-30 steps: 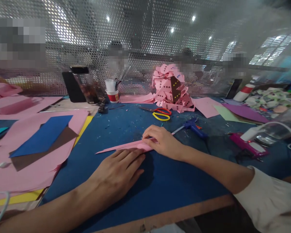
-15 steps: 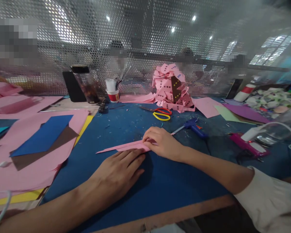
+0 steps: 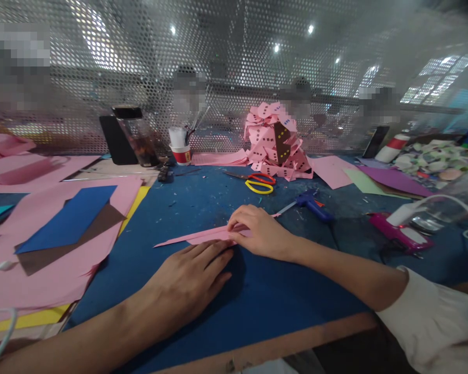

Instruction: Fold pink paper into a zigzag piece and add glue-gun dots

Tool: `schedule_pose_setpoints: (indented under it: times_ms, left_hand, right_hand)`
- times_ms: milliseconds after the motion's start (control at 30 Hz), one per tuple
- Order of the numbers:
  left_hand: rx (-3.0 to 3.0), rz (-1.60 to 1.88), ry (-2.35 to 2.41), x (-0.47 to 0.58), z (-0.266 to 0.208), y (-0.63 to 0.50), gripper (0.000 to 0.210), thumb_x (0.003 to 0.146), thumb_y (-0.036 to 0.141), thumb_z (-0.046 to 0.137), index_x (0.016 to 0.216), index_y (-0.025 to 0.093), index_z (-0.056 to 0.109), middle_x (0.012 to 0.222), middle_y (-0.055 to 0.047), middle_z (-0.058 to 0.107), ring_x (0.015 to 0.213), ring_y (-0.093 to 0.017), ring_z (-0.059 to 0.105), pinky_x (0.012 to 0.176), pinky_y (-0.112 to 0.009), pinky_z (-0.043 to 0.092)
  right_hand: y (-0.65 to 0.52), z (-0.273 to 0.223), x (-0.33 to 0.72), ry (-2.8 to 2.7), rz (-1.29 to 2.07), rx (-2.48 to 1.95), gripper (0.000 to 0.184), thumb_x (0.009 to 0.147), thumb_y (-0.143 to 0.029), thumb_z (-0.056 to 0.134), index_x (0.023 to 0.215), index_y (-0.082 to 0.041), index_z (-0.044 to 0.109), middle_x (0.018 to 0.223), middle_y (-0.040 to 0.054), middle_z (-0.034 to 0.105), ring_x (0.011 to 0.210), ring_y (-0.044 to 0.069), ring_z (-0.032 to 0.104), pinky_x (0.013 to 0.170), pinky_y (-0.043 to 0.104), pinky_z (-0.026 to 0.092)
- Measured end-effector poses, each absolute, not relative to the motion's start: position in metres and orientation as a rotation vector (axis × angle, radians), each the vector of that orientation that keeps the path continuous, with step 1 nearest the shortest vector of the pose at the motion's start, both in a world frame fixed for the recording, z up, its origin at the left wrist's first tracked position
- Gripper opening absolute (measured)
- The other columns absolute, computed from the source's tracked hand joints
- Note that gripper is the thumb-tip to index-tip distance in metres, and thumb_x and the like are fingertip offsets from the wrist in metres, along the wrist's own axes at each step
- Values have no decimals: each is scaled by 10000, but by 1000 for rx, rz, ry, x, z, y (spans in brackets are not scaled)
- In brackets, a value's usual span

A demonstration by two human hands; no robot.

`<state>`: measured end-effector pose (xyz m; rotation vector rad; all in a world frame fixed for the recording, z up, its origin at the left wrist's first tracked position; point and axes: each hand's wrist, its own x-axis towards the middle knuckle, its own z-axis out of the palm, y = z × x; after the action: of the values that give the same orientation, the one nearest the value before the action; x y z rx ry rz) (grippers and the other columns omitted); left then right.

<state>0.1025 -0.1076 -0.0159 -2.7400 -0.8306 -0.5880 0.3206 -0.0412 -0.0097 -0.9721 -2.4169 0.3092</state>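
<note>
A narrow folded strip of pink paper [image 3: 207, 235] lies on the blue table top in front of me, its thin pointed end reaching left. My left hand [image 3: 191, 275] is laid flat, fingers stretched out, with the fingertips on the strip's near edge. My right hand [image 3: 259, 231] is closed on the pink paper, thumb and fingers pinching it at its middle; part of the paper is hidden under this hand. Just beyond the right hand lies a blue glue gun [image 3: 312, 204], its pale stick or nozzle pointing toward the hand. Scissors [image 3: 260, 184] with red and yellow handles lie farther back.
Pink sheets [image 3: 62, 280] with blue card [image 3: 68, 221] and brown card cover the left. A dotted pink paper model [image 3: 263, 137], a red-and-white cup [image 3: 181, 154] and a dark-lidded bottle [image 3: 140, 140] stand at the back. A magenta device [image 3: 400, 231] with a white cable lies right.
My right hand has shifted very slightly left along the pink paper. The left hand stays in place, and the view has moved a little.
</note>
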Motion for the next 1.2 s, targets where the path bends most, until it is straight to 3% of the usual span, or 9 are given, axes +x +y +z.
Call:
schedule_pose_setpoints:
  times_ms: [567,1200]
  left_hand:
    - [-2759,-588,-871,104,-11,-108,272,955,245,513,1174,138,634,1171,-115,686,1019,-236,675,860,-382,585]
    - [-2743,-593,-859,105,-12,-109,286,947,243,525,1172,113,644,1131,-125,705,1008,-251,678,879,-409,579]
  right_hand:
    - [-44,-9,320,-2456,342,-1031,219,812,-276,685,1013,-210,625,1107,43,617,1049,222,526,942,395,400]
    - [-46,-7,320,-2480,333,-1039,229,826,-301,662,1032,-216,611,1116,48,598,1057,229,512,947,401,384]
